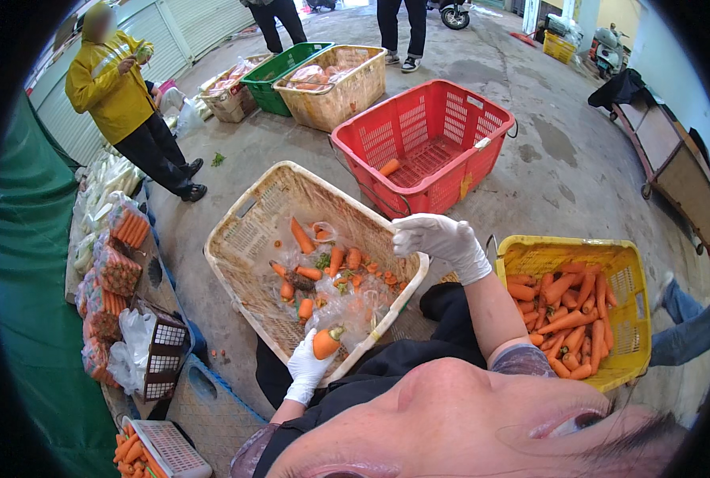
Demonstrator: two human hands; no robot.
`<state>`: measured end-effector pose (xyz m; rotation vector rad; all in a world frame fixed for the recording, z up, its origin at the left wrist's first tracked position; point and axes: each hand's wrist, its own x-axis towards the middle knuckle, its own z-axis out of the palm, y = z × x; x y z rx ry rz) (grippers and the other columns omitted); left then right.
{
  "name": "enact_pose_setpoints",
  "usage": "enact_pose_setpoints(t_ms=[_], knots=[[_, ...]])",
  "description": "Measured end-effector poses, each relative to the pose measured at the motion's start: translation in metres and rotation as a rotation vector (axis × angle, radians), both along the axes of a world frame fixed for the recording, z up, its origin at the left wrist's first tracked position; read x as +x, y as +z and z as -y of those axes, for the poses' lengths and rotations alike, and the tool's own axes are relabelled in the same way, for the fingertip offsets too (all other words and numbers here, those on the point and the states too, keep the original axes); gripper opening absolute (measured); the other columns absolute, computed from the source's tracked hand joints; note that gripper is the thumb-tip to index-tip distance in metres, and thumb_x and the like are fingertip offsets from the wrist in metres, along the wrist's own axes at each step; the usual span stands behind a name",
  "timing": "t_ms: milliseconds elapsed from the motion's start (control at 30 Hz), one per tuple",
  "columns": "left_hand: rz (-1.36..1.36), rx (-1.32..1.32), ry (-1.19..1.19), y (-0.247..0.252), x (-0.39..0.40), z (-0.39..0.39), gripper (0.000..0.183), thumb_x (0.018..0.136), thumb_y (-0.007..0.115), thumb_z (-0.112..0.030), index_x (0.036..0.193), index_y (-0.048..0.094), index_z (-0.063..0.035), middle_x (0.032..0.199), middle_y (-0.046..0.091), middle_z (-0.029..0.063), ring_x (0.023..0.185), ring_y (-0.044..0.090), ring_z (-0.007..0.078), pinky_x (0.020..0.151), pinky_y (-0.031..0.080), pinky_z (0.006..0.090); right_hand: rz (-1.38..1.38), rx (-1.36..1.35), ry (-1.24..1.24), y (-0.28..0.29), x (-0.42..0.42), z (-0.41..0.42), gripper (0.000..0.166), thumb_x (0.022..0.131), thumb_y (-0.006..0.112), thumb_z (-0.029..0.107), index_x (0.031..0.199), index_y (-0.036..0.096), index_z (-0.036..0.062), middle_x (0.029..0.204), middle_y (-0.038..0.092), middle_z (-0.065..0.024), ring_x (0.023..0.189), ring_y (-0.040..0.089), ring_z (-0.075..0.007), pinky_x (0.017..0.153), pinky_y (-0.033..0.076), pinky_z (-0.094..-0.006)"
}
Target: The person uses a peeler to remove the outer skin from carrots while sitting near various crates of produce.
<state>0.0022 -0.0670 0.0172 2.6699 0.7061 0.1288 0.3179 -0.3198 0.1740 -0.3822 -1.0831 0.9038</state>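
Note:
My left hand, in a white glove, grips a thick carrot with a green-brown stem end at the near edge of a dirty white plastic crate. Inside this crate lie whole carrots, cut carrot ends, bits of green and clear plastic bags. Over the crate's right rim is my right hand, also gloved. Its fingers stretch left, with the thumb apart, and nothing shows in it. To the right stands a yellow crate holding a heap of carrots.
Beyond the white crate stands a red crate with one carrot. Green and cream crates are farther back. Bagged carrots are stacked left, near a person in a yellow jacket. A wheeled cart stands right.

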Motion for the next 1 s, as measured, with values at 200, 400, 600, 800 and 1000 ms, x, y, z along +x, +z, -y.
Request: enact_pose_setpoints(t_ms=[200,400,600,800,1000], knots=[[-0.006,-0.021,-0.061,0.0,-0.005,-0.003,0.067,0.068,0.08,-0.043,0.125,0.058,-0.0152,0.102,0.069,0.0094,0.093,0.067,0.0298,0.078,0.054,0.0411,0.226,-0.355,-0.152,0.003,0.003,0.0,0.089,0.083,0.068,0.051,0.139,0.041,-0.0129,0.137,0.053,-0.0233,0.126,0.053,-0.032,0.109,0.036,-0.045],[0.01,-0.068,-0.022,0.005,-0.004,-0.002,0.063,0.067,0.08,-0.043,0.12,0.06,-0.0147,0.105,0.069,0.0099,0.094,0.067,0.0301,0.081,0.054,0.041,-0.112,-0.229,-0.263,-0.003,0.008,0.006,0.09,0.081,0.066,0.055,0.137,0.043,-0.0115,0.126,0.059,-0.0228,0.114,0.06,-0.0314,0.105,0.041,-0.0453],[0.0,-0.094,-0.026,0.009,0.001,-0.003,0.061,0.067,0.081,-0.043,0.118,0.061,-0.0156,0.104,0.069,0.01,0.095,0.067,0.0299,0.081,0.054,0.0416,0.006,-0.001,-0.092,-0.014,0.025,0.011,0.09,0.085,0.059,0.057,0.14,0.038,-0.0111,0.12,0.062,-0.0197,0.111,0.062,-0.0278,0.103,0.043,-0.0424],[0.019,-0.097,-0.006,0.008,-0.002,-0.002,0.06,0.067,0.081,-0.042,0.117,0.061,-0.0155,0.104,0.069,0.0102,0.093,0.067,0.0301,0.08,0.054,0.041,-0.142,-0.26,-0.328,0.005,0.004,-0.002,0.086,0.092,0.047,0.062,0.141,0.04,-0.0082,0.129,0.059,-0.0181,0.118,0.057,-0.0266,0.104,0.042,-0.0412],[0.022,-0.075,-0.026,0.0,-0.001,-0.005,0.061,0.067,0.081,-0.042,0.119,0.061,-0.0159,0.103,0.069,0.0102,0.093,0.067,0.0296,0.079,0.054,0.0412,0.63,-0.771,-0.446,0.011,0.009,0.006,0.064,0.093,0.062,0.042,0.141,0.048,0.0017,0.139,0.052,-0.0158,0.131,0.046,-0.0221,0.11,0.035,-0.0348]])
